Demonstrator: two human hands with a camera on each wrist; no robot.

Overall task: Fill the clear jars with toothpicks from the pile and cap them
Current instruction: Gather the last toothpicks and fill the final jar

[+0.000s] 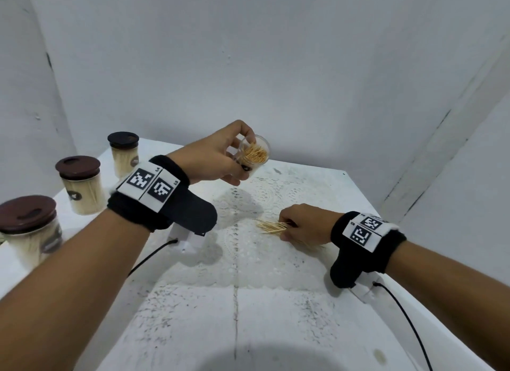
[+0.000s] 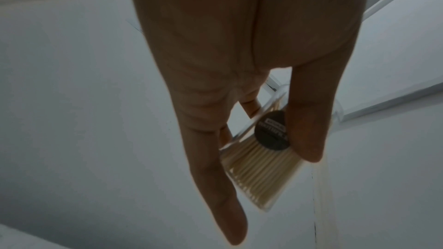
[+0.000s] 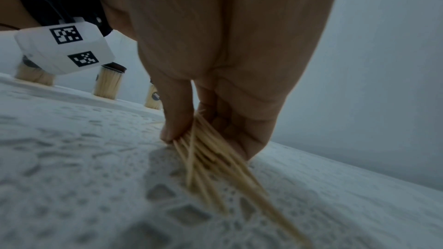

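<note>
The fingers (image 3: 177, 120) of the right hand (image 1: 305, 223) are curled and pinch a small bundle of toothpicks (image 3: 210, 158) against the thumb, low on the white lace cloth (image 1: 248, 249) that covers the desk (image 1: 276, 329). The bundle lies almost flat, and in the head view its long axis runs roughly left to right, with the free tips pointing to the left, toward the middle of the cloth. Some more sticks seem to lie under the hand, but this part is blurred.

The left hand (image 1: 212, 160) holds the open clear jar (image 1: 254, 155) in the air above the far part of the cloth, thumb on one side of the wall and fingers on the other. The jar is tilted, its mouth turned toward the camera and a little to the right, and it is already partly full of toothpicks standing along its axis.

The toothpicks are light, thin and stiff, and I judge they slide apart easily, so they are best pinched near the middle and kept parallel. The jar is smooth, so it is better held around its wall.

Three capped jars (image 1: 80, 185) full of toothpicks stand along the left edge of the desk.
</note>
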